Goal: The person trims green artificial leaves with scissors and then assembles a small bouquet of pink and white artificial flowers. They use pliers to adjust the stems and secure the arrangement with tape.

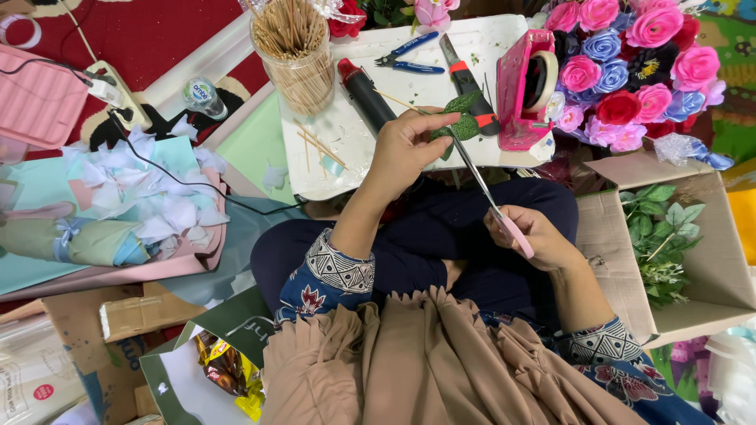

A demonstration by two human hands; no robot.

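Left hand (pixel 403 149): I pinch the green leaves (pixel 461 118) by their base, fingers clear of the blades
Right hand (pixel 535 236): I'm clenched around the pink handle of the scissors (pixel 480 185)
Leaves: at 12 o'clock from my lap, over the white board (pixel 346 134)
Cut: blade tips meet the stem; I judge a short, steady snip is best

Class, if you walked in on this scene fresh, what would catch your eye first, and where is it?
First the bunch of pink, blue and red paper roses at the upper right. In the middle, the left hand holds green leaves while the right hand works pink-handled scissors against them. A jar of wooden sticks stands at the top.
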